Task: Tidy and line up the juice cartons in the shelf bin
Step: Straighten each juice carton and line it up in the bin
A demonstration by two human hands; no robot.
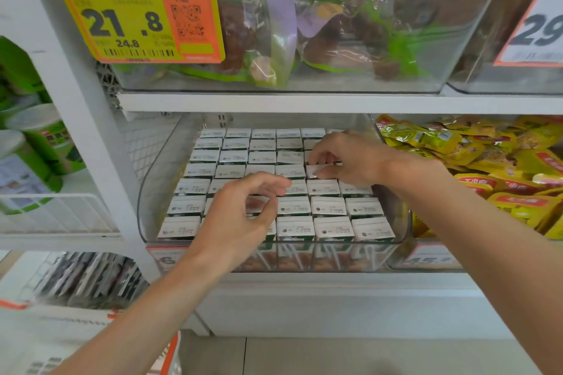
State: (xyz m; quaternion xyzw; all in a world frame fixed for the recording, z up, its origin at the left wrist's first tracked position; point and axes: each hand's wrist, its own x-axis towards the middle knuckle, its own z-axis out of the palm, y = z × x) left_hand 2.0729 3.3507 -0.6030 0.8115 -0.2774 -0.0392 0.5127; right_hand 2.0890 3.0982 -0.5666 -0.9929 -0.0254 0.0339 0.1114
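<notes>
Several small juice cartons [294, 206] with white tops stand upright in rows inside a clear plastic shelf bin [146, 192]. My left hand [243, 216] hovers over the front-middle cartons, fingers curled and apart, holding nothing. My right hand [344, 158] reaches over the right side of the bin, and its thumb and fingers pinch the top of one juice carton [315, 170] in the middle rows. The cartons under both hands are partly hidden.
To the right, a second bin holds yellow snack packets [475, 161]. On the shelf above stands a clear bin of bagged goods [335, 33] bearing a yellow price tag [137, 12]. Green-labelled tubs [33, 143] fill the left shelf. A white shelf ledge [335, 280] runs below.
</notes>
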